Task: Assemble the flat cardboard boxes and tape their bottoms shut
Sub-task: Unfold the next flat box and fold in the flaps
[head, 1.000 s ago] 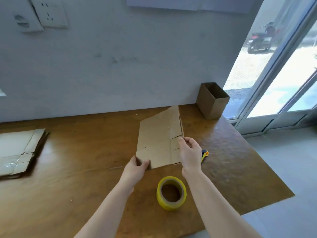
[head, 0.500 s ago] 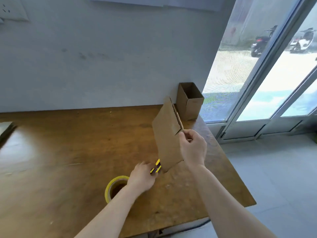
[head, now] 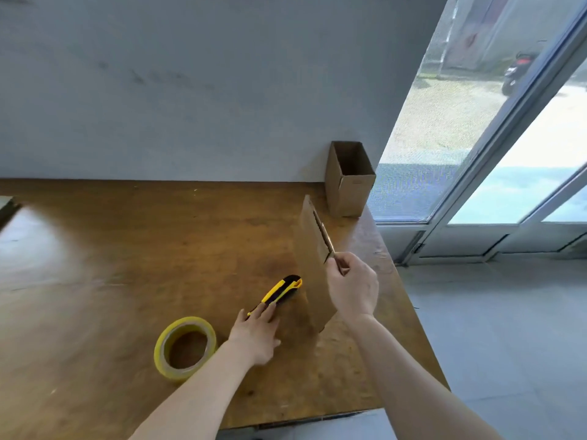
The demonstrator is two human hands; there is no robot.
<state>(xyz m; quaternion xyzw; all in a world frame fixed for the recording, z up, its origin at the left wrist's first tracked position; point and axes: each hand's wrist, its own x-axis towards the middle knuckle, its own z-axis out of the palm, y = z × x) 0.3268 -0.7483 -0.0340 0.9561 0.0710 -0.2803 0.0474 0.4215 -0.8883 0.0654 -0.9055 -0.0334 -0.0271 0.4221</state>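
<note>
One flat box [head: 313, 274] is pinched by right hand [head: 352, 287].

Glossy wooden table [head: 127, 265]: yellow tape roll [head: 161, 357] near the front edge, yellow-black utility knife [head: 279, 292] just past it, flat cardboard box [head: 313, 274] standing on its edge (right side), open box [head: 347, 188] at the far right corner.

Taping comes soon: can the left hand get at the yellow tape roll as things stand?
Probably yes: the yellow tape roll lies on the wooden table beside the left hand, nothing between them; its fingers only touch the black-and-yellow utility knife.
</note>
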